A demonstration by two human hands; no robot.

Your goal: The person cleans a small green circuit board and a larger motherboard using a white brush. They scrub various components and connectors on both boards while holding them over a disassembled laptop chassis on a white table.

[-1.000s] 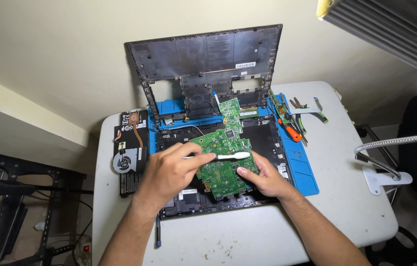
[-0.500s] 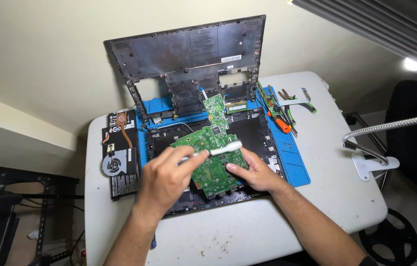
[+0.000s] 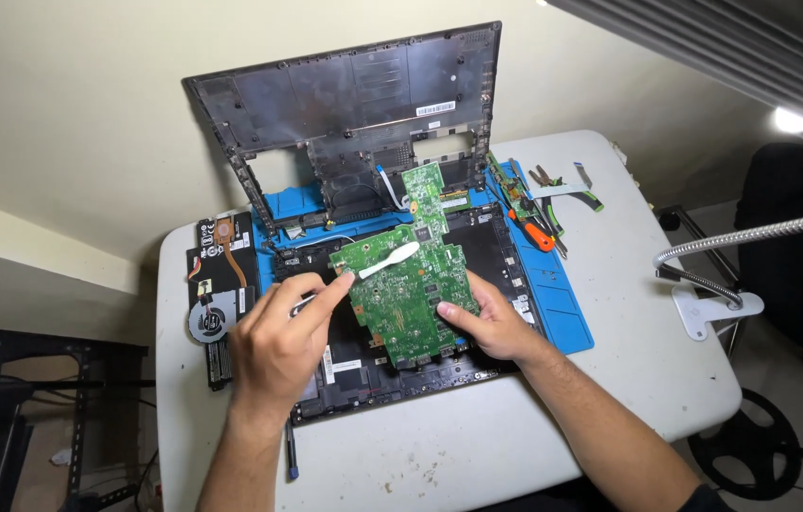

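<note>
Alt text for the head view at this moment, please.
Left hand holds a white brush against a green laptop motherboard, which the right hand steadies over an opened black laptop chassis on a blue mat. A fan with copper heat pipe lies left.

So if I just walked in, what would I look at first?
Probably the big green circuit board in the middle, tilted up over the opened black laptop base on the blue mat. The right hand steadies its edge while the left hand holds a white brush against it. Behind them, a dark laptop cover leans on the wall.
</note>
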